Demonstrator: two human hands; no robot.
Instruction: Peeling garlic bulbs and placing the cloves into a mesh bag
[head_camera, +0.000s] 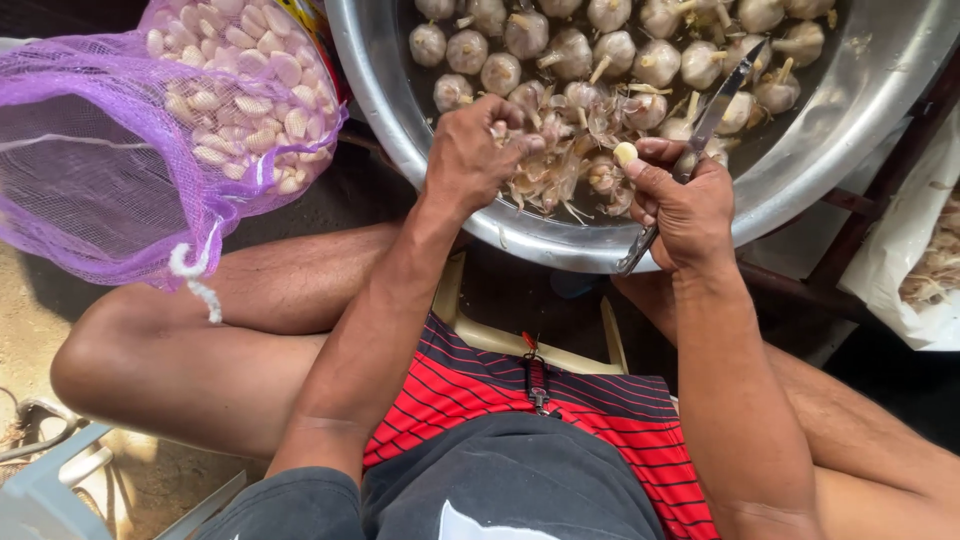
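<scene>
Pale clove (625, 153) atop right hand (685, 205) (thumb-pinned)

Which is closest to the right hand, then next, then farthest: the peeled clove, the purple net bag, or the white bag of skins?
1. Peeled clove: pinched at the right hand's fingertips, over the metal bowl.
2. White bag of skins: far right.
3. Purple net bag: far left.

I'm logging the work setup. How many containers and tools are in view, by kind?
Metal basin: 1
Purple mesh bag: 1
White bag: 1
Knife, in the right hand: 1
Total: 4
</scene>
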